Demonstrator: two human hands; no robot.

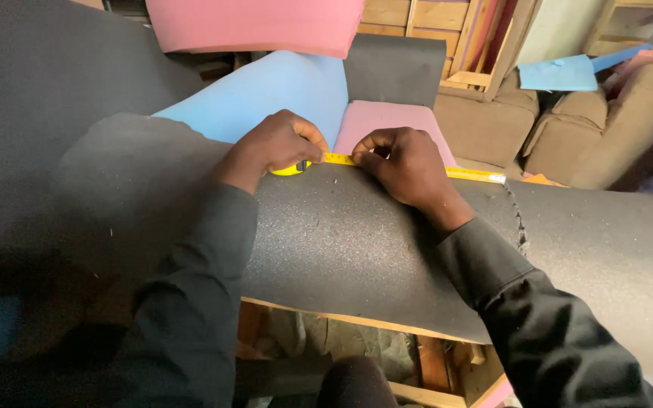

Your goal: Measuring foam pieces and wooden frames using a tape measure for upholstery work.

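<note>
Work surface: a dark grey foam sheet (357,242) is draped over a wooden frame (357,323); its far edge curves away from the camera.
Measuring tool: a yellow tape measure (293,168) is laid along that far edge, with its blade (462,174) extended to the right and ending just before a tear (519,219) in the foam.
Left hand: the left hand (277,143) is closed around the tape case, and the case is pressed onto the foam.
Right hand: the right hand (410,166) is curled, with fingertips pinning the blade to the foam near the case.
Risk, slip: the blade may be judged likely to slide off the rounded edge, because the foam yields under pressure.
Risk, reading: a false length could be caused by the sheet sagging or being compressed under the fingers.
Risk, tear: the tear could be widened if the sheet is pulled to the right.
Edges: the near edge overhangs the frame and is unsupported.
Open room: beyond the far edge, blue foam (266,94) and pink foam (387,121) lie close; a brown sofa (606,128) stands to the right, well apart.
</note>
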